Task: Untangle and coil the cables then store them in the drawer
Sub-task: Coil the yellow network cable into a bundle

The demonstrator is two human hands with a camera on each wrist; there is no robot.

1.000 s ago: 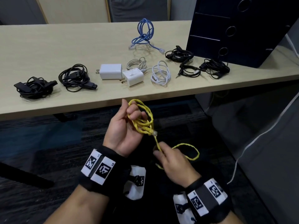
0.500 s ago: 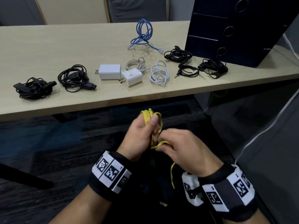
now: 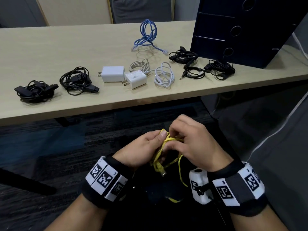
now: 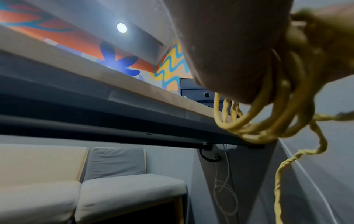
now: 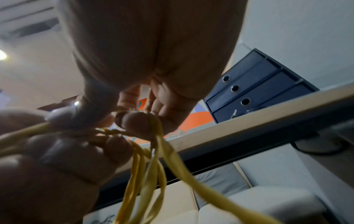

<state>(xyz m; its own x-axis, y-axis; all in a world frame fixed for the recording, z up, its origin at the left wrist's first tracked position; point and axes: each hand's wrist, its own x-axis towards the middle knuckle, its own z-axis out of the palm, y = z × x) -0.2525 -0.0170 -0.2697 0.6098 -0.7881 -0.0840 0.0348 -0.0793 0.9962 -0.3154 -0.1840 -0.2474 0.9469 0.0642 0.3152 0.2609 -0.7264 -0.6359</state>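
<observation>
— Your table (image 3: 50,52) carries the other cables and two chargers, with the drawer unit (image 3: 241,30) at its right end, its drawers closed; where's your yellow cable (image 3: 168,142)?

— Below the table edge, between your hands; your left hand (image 3: 141,150) grips the gathered loops, your right hand (image 3: 195,144) pinches a strand at the bundle.

— Which step?

— Coiling, I'd say; one plug (image 3: 162,171) and a tail hang loose; next you'd wrap that tail round, keeping the loops clamped.

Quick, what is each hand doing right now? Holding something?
Left hand: fingers curled round the coiled loops of the yellow cable.
Right hand: pinching the same yellow cable, beside the left hand.
</observation>
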